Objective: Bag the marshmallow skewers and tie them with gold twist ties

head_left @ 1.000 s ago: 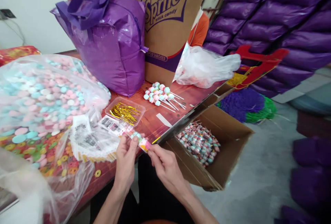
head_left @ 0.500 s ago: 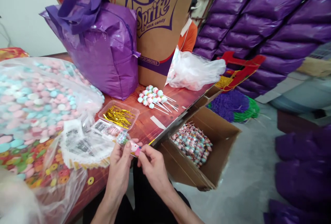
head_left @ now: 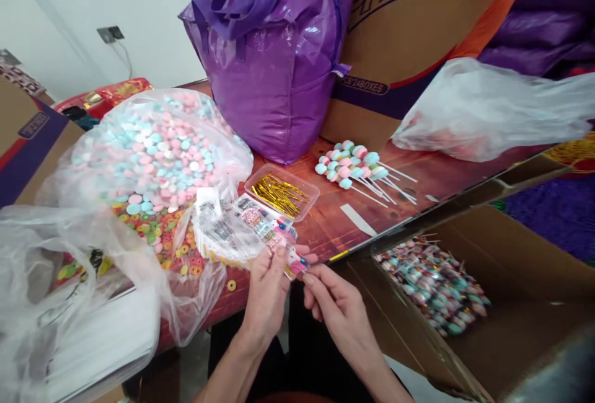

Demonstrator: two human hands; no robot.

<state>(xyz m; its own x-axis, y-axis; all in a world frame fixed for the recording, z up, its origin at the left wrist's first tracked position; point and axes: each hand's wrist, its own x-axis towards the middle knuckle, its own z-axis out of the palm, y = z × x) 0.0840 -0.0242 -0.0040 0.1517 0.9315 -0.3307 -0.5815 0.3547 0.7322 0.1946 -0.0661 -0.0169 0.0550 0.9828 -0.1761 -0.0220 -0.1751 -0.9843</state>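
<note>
My left hand is closed around a small printed plastic candy wrapper, thumb on top. My right hand pinches the wrapper's near right end between thumb and fingers. What is inside the wrapper cannot be made out. Just beyond my left hand, a fanned pile of flat printed wrappers lies on the table. Gold twist ties fill a clear plastic tray behind it. Farther right lie several unwrapped candy lollipops with white sticks pointing right.
Pastel candies fill a large clear bag at left, with ring candies in front. A purple bag and a cardboard box stand behind. An open carton below the table edge holds wrapped lollipops. A white plastic bag lies at right.
The view has swung left, so everything appears farther right. Both hands stay on the wrapper, with the left fingers now stretched out more behind it.
</note>
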